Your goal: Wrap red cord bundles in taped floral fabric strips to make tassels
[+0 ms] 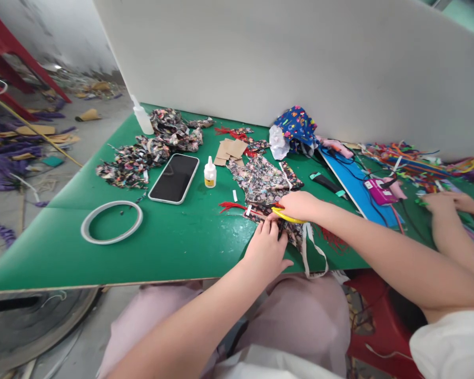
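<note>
Nothing legible is showing anywhere: the yellow label on the small white plastic glue bottle (210, 173) is appearing too small and blurred to read.

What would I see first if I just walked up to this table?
Probably the bright green table and the two hands in the middle of it: the left hand presses a patterned cloth piece flat while the right hand holds yellow-handled scissors at it. To their left lie a black phone and a white tape ring.
</note>
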A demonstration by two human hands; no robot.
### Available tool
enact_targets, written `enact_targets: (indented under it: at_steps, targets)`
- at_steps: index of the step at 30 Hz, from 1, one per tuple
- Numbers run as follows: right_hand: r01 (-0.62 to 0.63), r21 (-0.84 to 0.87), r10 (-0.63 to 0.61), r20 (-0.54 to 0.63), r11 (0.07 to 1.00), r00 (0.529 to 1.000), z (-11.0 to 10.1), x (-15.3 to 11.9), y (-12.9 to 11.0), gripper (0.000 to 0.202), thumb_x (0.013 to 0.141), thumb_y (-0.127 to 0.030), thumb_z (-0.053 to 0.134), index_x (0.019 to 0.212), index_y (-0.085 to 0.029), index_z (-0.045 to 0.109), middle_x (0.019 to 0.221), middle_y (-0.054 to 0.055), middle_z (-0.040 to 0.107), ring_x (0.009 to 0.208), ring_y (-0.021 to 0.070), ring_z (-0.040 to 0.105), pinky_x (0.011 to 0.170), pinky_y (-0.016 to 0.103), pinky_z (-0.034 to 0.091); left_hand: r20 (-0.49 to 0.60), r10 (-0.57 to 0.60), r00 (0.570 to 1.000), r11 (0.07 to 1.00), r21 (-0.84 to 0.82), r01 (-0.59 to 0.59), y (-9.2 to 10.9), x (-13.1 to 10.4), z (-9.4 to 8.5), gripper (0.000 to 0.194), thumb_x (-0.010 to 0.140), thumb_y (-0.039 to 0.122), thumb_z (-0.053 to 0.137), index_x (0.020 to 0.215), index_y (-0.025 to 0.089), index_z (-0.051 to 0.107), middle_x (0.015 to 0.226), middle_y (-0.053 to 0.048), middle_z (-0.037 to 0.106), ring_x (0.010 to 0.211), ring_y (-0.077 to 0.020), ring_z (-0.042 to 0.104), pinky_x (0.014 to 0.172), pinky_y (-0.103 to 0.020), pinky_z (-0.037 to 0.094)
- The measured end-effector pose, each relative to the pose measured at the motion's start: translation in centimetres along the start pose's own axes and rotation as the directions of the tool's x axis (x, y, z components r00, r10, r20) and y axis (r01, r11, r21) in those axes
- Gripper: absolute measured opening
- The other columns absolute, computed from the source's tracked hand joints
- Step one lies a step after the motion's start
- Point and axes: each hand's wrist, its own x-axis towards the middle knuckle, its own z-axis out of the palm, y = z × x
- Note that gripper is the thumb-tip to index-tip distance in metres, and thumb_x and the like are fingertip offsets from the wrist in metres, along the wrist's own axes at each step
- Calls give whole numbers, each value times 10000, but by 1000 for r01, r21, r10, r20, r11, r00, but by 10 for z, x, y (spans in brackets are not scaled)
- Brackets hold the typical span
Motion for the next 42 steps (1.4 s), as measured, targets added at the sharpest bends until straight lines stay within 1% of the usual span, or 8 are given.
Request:
enact_targets:
  at_steps: [7,12,17,21,27,33,37,42]
  targets:
    - [-7,-50,6,-25,999,1000,-8,-4,-2,546,825,-523,350,862,-93,685,795,203,682,840,291,649,696,331,472,-14,1,1000,1000,3,-1,1,0,0,708,738,568,562,1262,107,436,1326,-247,390,1272,-362,316,1016,-464,281]
    - [9,-57,-9,10,998,1000,-10,-6,-4,530,816,-524,365,852,-106,688,784,191,685,813,293,654,669,339,480,-13,4,1000,1000,6,-4,1,0,1,705,744,572,551,1261,105,441,1309,-243,411,1263,-347,331,1020,-460,278]
    - [-6,-62,6,-3,998,1000,-10,0,-6,552,824,-531,340,910,-108,683,840,197,686,843,300,649,680,362,482,-8,2,1000,1000,7,-2,1,0,2,729,739,570,558,1277,98,423,1341,-270,366,1277,-381,304,1015,-470,279]
    - [-7,-84,4,-27,996,1000,-13,2,-7,559,826,-538,340,903,-107,688,865,198,683,878,299,639,715,358,475,2,7,1000,1000,6,-7,0,1,1,737,743,572,553,1280,86,420,1364,-288,325,1297,-394,264,1015,-475,277]
    - [-6,-134,-2,-58,991,998,-16,0,-10,515,830,-507,368,903,-116,695,878,213,676,906,312,630,744,383,465,-13,3,1000,1000,11,-3,1,0,1,740,736,580,556,1281,97,422,1374,-262,329,1315,-384,227,1019,-472,273]
    - [-24,-148,18,-41,989,999,-19,1,-15,464,813,-476,411,834,-120,708,809,199,688,843,286,650,715,368,471,12,2,1000,1000,28,-2,1,0,-1,763,736,592,547,1281,75,414,1338,-278,370,1273,-370,316,1023,-474,269]
    - [-26,-137,18,-63,990,998,-19,1,-17,482,818,-479,400,860,-107,703,846,211,685,864,294,647,711,373,474,10,15,1000,999,28,-15,0,0,-2,759,738,593,542,1280,77,419,1336,-275,377,1281,-369,307,1021,-469,269]
    - [-15,-117,7,-73,993,997,-19,-2,-21,421,826,-427,415,844,-121,704,827,188,689,900,277,642,741,350,465,4,11,1000,1000,29,-11,-1,0,-2,756,720,597,560,1258,79,443,1354,-277,353,1284,-382,295,1000,-483,285]
